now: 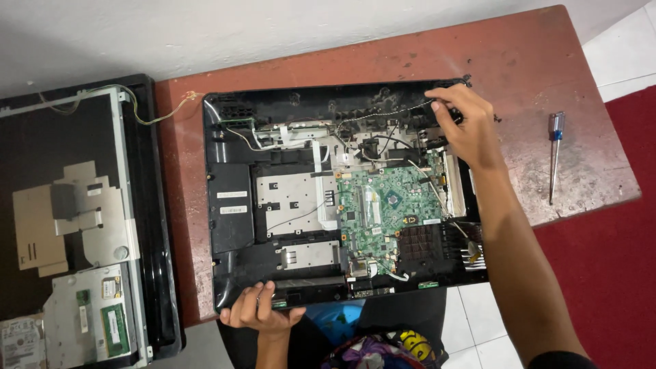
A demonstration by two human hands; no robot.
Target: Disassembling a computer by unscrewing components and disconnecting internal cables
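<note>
An opened laptop base (232,225), black with its inner parts bare, lies on a worn red table (519,68). Inside it a green circuit board (386,212) sits right of centre, beside silver metal plates (290,195). My left hand (260,311) grips the near edge of the base at the lower left. At the far right corner my right hand (465,123) pinches a thin grey cable (383,113) that runs leftwards along the back of the base.
A screwdriver (555,154) with a blue and clear handle lies on the table at right. At left, a detached screen panel (82,205) lies face down, bearing a hard drive (20,342), an optical drive and a memory stick (115,329). White floor tiles and a red mat lie at right.
</note>
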